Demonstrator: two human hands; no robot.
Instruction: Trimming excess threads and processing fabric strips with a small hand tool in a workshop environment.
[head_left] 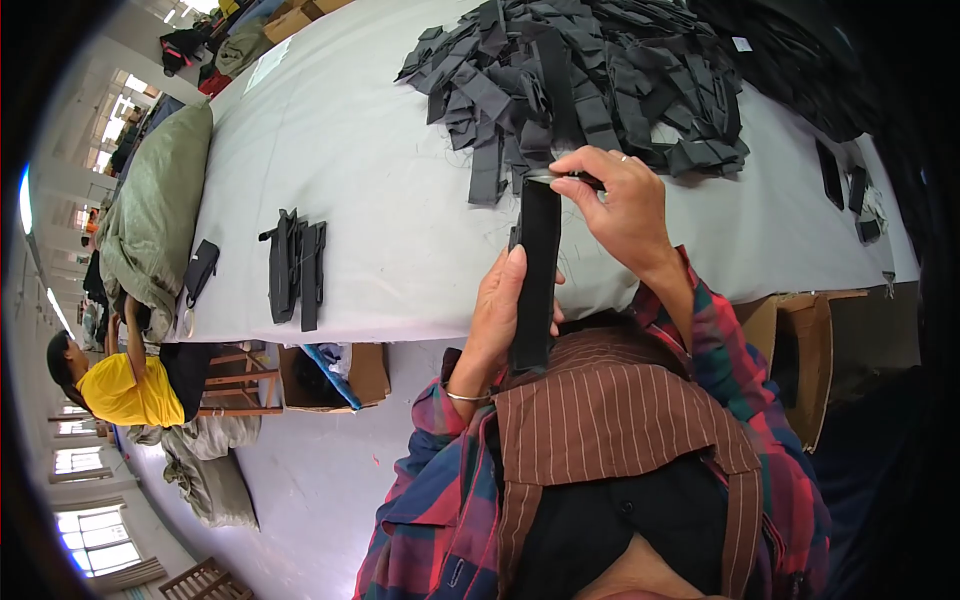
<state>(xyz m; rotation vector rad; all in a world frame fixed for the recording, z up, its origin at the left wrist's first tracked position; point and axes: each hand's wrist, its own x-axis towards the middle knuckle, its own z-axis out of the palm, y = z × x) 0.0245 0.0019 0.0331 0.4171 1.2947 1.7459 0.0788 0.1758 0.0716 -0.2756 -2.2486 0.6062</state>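
Note:
My left hand [497, 300] is closed around a long black fabric strip [538, 275], thumb on its face and fingertips showing at its right edge. The strip stands out over the table's near edge, its lower end close to my apron. At its upper end, my right hand [628, 205] pinches small thread snips [541, 177]. Their silvery tip touches or nearly touches the strip's top, while the fingers hide most of the tool. Just beyond lies a tangled heap of dark grey fabric strips [600, 90], with loose threads at its near side.
A pale cloth covers the table [370, 150]. Left of me lie a neat bundle of black strips [290, 270] and a black pouch-like piece [201, 270]. Dark cloth [800, 70] fills the far right. Cardboard boxes [372, 375] stand below; a person in yellow [135, 385] works beside a green sack [160, 200].

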